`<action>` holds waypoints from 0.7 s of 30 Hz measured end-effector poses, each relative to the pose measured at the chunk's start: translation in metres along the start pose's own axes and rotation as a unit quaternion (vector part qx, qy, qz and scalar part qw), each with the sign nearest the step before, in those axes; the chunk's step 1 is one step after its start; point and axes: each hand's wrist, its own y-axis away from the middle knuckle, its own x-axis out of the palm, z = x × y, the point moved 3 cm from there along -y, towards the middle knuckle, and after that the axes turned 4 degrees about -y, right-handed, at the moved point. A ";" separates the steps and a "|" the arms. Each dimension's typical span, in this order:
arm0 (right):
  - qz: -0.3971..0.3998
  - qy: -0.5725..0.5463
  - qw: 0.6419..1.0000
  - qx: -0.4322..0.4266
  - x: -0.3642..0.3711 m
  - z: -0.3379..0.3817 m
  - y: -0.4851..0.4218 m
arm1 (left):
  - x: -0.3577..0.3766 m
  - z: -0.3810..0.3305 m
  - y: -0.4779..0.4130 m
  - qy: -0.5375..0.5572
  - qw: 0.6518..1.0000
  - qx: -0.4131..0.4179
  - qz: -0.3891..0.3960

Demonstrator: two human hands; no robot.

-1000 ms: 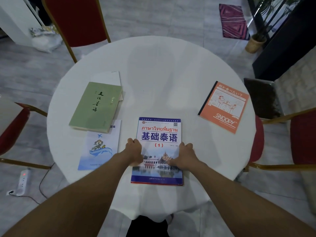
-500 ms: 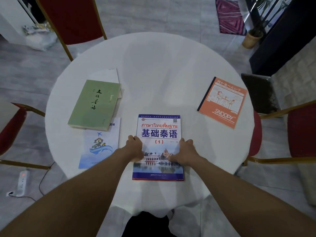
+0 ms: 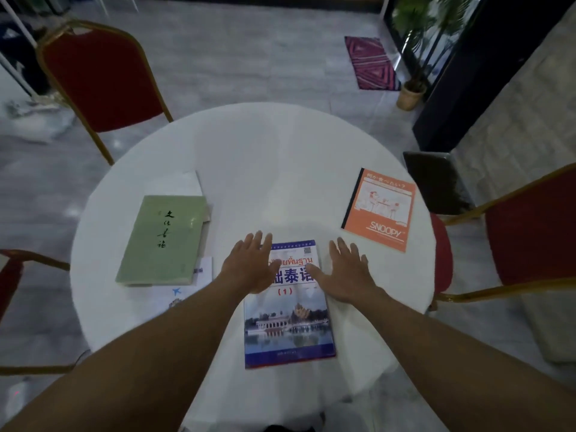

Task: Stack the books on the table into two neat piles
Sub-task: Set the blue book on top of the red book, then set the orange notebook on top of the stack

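A blue Thai-language textbook (image 3: pixel 288 325) lies flat near the front edge of the round white table (image 3: pixel 280 169). My left hand (image 3: pixel 249 266) is spread open over its upper left corner. My right hand (image 3: pixel 346 275) is spread open at its upper right edge, thumb on the cover. To the left, a green book (image 3: pixel 165 238) rests on a white book (image 3: pixel 190 182) and partly over a pale blue booklet (image 3: pixel 187 291). An orange Snoopy notebook (image 3: pixel 380 210) lies alone at the right.
Red chairs with gold frames stand at the back left (image 3: pixel 103 79), the right (image 3: pixel 530 232) and the left edge (image 3: pixel 9 282). A dark stool (image 3: pixel 436 182) sits beyond the table's right side. A potted plant (image 3: pixel 411 95) and a purple mat (image 3: pixel 372 63) are on the floor behind.
Both hands have let go of the blue textbook's sides, opened their fingers and moved forward over its top part. The camera view has tilted up.
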 end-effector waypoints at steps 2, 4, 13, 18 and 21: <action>-0.021 -0.004 1.000 0.008 -0.014 -0.001 -0.002 | -0.015 -0.007 -0.011 -0.006 1.000 0.022 -0.010; -0.045 -0.019 0.999 0.021 -0.027 -0.005 -0.004 | -0.030 -0.015 -0.020 -0.014 0.999 0.045 -0.014; -0.103 -0.067 0.991 0.059 -0.070 -0.041 -0.017 | -0.069 -0.062 -0.063 -0.033 0.996 0.082 -0.019; -0.092 -0.110 0.986 0.081 -0.088 -0.074 -0.036 | -0.068 -0.094 -0.100 -0.015 0.997 0.071 0.002; -0.099 -0.145 0.980 0.093 -0.098 -0.096 -0.051 | -0.064 -0.117 -0.126 -0.006 0.998 0.063 0.018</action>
